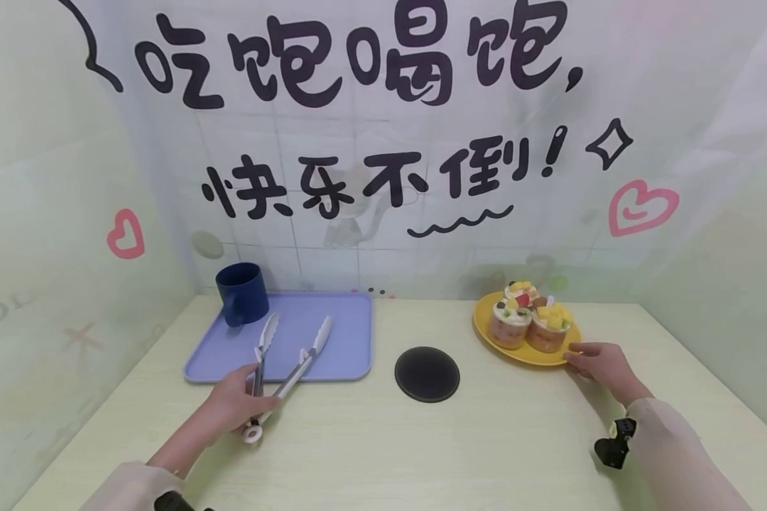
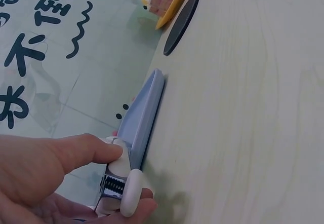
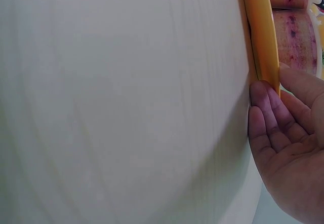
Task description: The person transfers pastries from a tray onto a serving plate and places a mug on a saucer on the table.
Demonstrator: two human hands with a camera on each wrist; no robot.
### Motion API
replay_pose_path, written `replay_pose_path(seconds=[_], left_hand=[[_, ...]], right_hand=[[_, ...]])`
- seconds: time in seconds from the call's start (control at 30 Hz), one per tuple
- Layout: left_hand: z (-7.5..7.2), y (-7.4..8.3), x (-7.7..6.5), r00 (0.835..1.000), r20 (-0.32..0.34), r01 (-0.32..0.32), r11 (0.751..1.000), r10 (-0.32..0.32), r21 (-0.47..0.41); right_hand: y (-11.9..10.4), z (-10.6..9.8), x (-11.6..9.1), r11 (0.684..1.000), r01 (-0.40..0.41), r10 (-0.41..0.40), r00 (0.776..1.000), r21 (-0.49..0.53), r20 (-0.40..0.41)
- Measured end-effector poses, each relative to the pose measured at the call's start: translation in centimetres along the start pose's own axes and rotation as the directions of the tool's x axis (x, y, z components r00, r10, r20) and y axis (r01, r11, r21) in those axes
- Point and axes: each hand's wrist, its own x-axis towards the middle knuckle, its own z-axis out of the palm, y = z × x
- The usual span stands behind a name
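My left hand point(image 1: 239, 399) holds a pair of metal serving tongs point(image 1: 300, 370) near the hinge end. Spread apart, the tongs' two arms reach over the blue-purple tray point(image 1: 351, 348). In the left wrist view, the thumb presses on the white part of the tongs point(image 2: 120, 167), beside their spring. On the right, my right hand point(image 1: 604, 365) pinches the near right rim of a yellow plate point(image 1: 530, 359), thumb above and fingers beneath. Three dessert cups point(image 1: 510, 326) topped with cream and fruit stand on that plate.
A dark blue mug point(image 1: 246, 292) stands at the tray's back left corner. Between tray and plate lies a round black coaster point(image 1: 427, 374) on the pale wooden table point(image 1: 383, 454). Behind the table rises a printed backdrop point(image 1: 383, 262), with side walls left and right.
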Motion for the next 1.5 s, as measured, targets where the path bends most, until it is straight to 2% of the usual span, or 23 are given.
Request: replay_pose_path(seconds=[0.27, 0.63, 0.87, 1.2, 1.5], left_hand=[[0.0, 0.0, -0.1, 1.000, 0.023, 0.012, 0.999, -0.011, -0.040], [-0.8, -0.3, 0.3, 0.998, 0.060, 0.037, 0.994, -0.031, -0.102], [-2.0, -0.5, 0.7, 0.999, 0.053, 0.007, 0.998, -0.004, -0.057], [-4.1, -0.7, 1.9, 0.998, 0.034, -0.041, 0.997, 0.044, -0.063], [-6.6, -1.0, 2.9, 0.998, -0.037, -0.049, 0.997, 0.047, -0.055]], right_hand=[[-0.1, -0.1, 0.0, 1.000, 0.002, -0.002, 1.000, 0.000, -0.008], [-0.1, -0.1, 0.0, 1.000, -0.005, 0.005, 1.000, 0.001, -0.001], [-0.2, -0.2, -0.2, 1.000, -0.009, 0.009, 1.000, 0.000, 0.006], [-0.4, -0.1, -0.2, 1.000, -0.013, 0.013, 1.000, 0.013, 0.003], [-0.4, -0.1, -0.2, 1.000, -0.010, 0.010, 1.000, 0.004, 0.000]])
